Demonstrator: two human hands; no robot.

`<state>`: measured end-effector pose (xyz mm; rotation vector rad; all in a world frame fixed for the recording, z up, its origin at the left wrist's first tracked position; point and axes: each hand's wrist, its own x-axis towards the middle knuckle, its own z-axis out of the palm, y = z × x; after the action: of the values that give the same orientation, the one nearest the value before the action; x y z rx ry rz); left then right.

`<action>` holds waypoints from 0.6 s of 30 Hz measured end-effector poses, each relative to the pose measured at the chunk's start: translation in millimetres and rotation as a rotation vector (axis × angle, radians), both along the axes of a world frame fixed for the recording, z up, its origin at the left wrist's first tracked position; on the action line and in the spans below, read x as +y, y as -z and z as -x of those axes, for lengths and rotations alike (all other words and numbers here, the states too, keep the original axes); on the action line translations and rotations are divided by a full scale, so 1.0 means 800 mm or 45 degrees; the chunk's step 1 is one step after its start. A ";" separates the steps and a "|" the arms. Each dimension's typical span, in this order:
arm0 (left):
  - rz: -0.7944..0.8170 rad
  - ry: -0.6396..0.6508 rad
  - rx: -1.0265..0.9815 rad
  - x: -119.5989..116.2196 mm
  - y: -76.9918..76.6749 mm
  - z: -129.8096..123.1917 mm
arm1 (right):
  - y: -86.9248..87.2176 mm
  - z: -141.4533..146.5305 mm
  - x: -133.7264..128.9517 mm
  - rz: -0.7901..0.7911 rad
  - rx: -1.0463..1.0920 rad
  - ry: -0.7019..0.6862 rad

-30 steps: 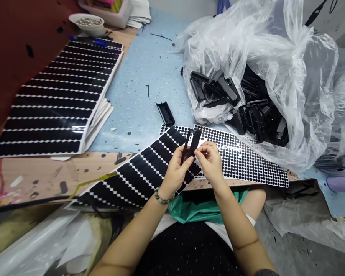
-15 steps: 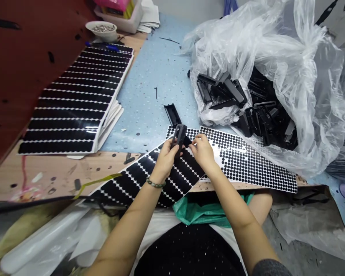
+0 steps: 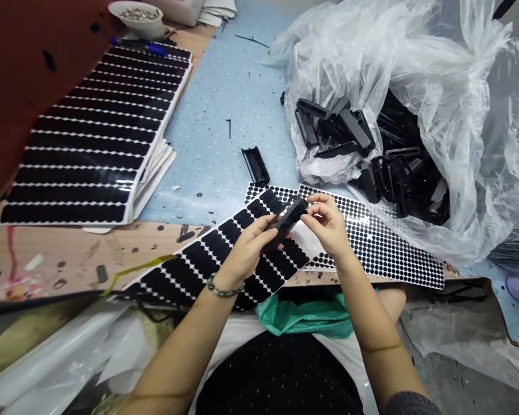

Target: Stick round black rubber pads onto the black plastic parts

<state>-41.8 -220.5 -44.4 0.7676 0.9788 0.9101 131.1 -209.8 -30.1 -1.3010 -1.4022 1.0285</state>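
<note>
Black plastic channel piece [image 3: 288, 219], head view: held above the sheets, tilted up toward the far right, between the two hands. Left hand [image 3: 246, 253] is closed around its lower length, fingers curled along one side, so that hand has it firmly. Right hand [image 3: 326, 225] is at the upper end, thumb and fingertips [image 3: 308, 201] drawn together; they sit at or just beside the end, but whether they pinch it or something small cannot be told. Judged by eye, the piece should be light, stiff and thin-walled, with a smooth face that may slip, so the long sides look the best place to take hold. Beneath it lie a sheet of black oblong pads [image 3: 218, 253] on white backing and a sheet of black round dots [image 3: 374, 236]. A similar loose piece [image 3: 255, 166] lies open side up on the blue speckled mat [image 3: 216, 121]. More black plastic pieces [image 3: 341, 129] fill a clear plastic bag [image 3: 454, 104], partly veiled by its folds. Hidden: the piece's underside behind the left fingers, and any pad on it. At this size, its surface detail and the contents of the bag's depths are hard to make out.
</note>
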 end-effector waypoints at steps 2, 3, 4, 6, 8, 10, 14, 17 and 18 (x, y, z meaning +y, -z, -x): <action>-0.005 0.020 -0.020 -0.002 -0.005 -0.001 | -0.003 -0.001 -0.003 -0.010 -0.023 -0.008; -0.005 0.025 -0.030 -0.003 -0.007 -0.002 | -0.004 -0.002 -0.004 -0.013 -0.040 -0.006; -0.005 0.030 -0.038 -0.004 -0.009 -0.002 | -0.005 -0.003 -0.005 -0.014 -0.057 -0.001; 0.001 0.029 -0.050 -0.005 -0.011 -0.003 | -0.006 -0.004 -0.007 -0.016 -0.078 0.009; 0.004 0.027 -0.055 -0.007 -0.011 -0.003 | -0.007 -0.005 -0.008 -0.025 -0.080 0.014; 0.006 0.026 -0.061 -0.008 -0.011 -0.003 | -0.009 -0.005 -0.010 -0.038 -0.082 0.008; -0.010 0.040 -0.070 -0.010 -0.010 -0.003 | -0.014 -0.005 -0.013 -0.071 -0.157 0.010; -0.059 0.079 -0.061 -0.013 -0.008 -0.004 | -0.017 -0.004 -0.018 -0.139 -0.246 0.057; -0.073 0.088 -0.057 -0.014 -0.008 -0.004 | -0.018 -0.003 -0.020 -0.167 -0.273 0.075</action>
<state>-38.5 -231.6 -38.1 0.8213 0.8850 0.8947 133.2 -225.5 -15.9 -1.3773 -1.5543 0.7617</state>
